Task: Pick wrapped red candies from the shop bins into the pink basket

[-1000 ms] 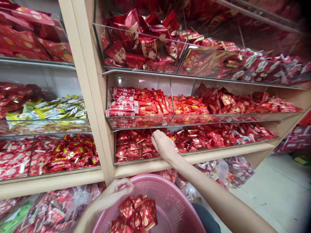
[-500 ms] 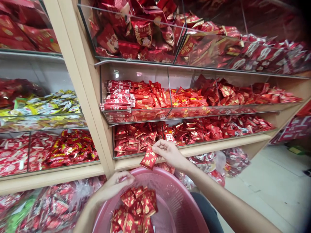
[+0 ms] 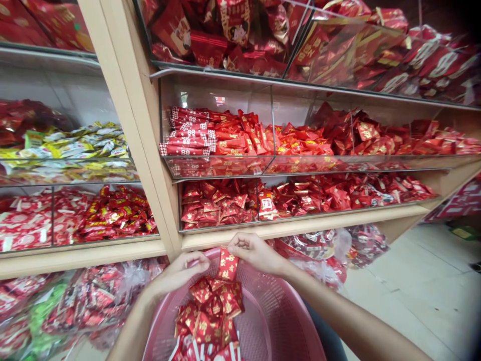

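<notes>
Between the thumb and fingers of my right hand (image 3: 255, 252) hangs a small red candy packet (image 3: 227, 265) with gold characters, held at its top corner above the far side of a pink plastic basket (image 3: 280, 313). My left hand (image 3: 183, 271) is at the basket's far left rim, fingers loosely curved and thumb apart, with nothing visible in it. Whether it touches the rim I cannot tell. Inside the basket lies a pile of similar red-and-gold packets (image 3: 210, 313), with some red-and-white packets (image 3: 205, 351) at the near edge.
Wooden shelving (image 3: 131, 115) stands ahead, its clear-fronted bins filled with red packets (image 3: 214, 200) and, at left, yellow-and-white ones (image 3: 82, 145). Below the bottom ledge (image 3: 319, 222) are plastic bags of packets (image 3: 101, 296). Tiled floor (image 3: 421, 281) shows at right.
My right hand has come down and slightly left, bringing the packet over the basket. The left hand has shifted little. The view has tilted down, showing red-and-white packets in the basket.
</notes>
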`<state>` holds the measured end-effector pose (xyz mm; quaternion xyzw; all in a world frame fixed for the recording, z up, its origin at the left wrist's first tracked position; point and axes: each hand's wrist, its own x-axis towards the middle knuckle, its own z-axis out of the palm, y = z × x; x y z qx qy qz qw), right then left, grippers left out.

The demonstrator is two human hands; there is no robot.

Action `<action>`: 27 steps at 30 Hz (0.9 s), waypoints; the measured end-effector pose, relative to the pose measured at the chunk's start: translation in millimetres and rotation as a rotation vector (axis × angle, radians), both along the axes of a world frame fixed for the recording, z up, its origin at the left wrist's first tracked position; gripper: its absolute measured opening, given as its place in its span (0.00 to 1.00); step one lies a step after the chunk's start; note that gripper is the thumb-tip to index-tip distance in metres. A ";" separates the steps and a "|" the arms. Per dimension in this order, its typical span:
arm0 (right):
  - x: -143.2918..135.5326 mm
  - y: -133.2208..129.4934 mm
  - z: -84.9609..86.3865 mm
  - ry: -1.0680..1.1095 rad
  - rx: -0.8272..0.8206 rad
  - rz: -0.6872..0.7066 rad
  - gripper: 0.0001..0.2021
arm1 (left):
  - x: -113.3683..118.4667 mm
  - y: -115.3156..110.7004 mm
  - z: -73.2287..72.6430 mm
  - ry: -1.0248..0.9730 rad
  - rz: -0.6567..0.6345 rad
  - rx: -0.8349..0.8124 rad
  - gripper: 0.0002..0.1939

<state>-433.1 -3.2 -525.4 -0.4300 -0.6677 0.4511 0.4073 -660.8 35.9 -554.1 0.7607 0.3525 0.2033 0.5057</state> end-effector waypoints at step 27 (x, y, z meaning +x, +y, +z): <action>-32.2 -12.6 -31.0 -0.543 0.182 -0.040 0.08 | -3.2 2.0 -7.1 -0.021 -0.006 0.008 0.16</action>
